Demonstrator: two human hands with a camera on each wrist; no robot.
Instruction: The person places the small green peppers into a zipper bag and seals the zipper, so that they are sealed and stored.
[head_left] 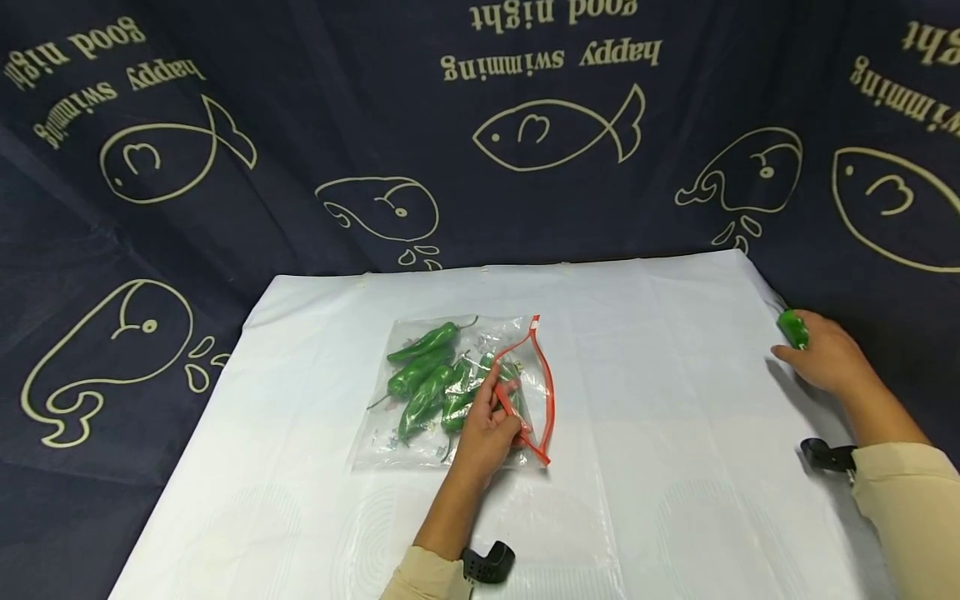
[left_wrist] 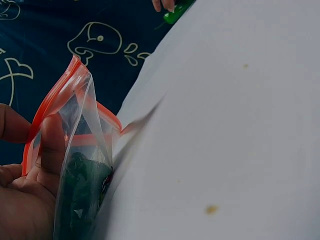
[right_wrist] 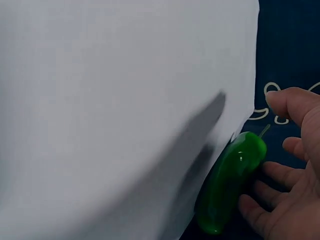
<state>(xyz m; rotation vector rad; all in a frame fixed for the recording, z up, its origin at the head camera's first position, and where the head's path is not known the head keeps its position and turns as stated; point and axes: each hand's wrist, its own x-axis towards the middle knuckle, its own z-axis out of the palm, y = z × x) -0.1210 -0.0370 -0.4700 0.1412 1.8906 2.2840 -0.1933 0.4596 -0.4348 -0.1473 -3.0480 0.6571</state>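
Note:
A clear zip bag [head_left: 378, 446] with a red zip rim lies on the table, its mouth gaping to the right. Several green peppers [head_left: 420, 379] are inside it. At the mouth, my left hand [head_left: 487, 433] pinches one side of the red rim [left_wrist: 42, 110] between thumb and fingers. By the table's right edge, my right hand [head_left: 828, 358] is beside a single green pepper [right_wrist: 232, 175]. In the right wrist view the fingertips [right_wrist: 252, 210] lie close along the pepper's side, with the thumb spread away from it; whether they touch it I cannot tell.
A white cloth covers the table [head_left: 675, 375], whose right edge runs right beside the single pepper. Behind it and at the sides hangs a dark blue cloth [head_left: 300, 100] with fish and whale drawings. Black bands [head_left: 489, 563] are on both wrists.

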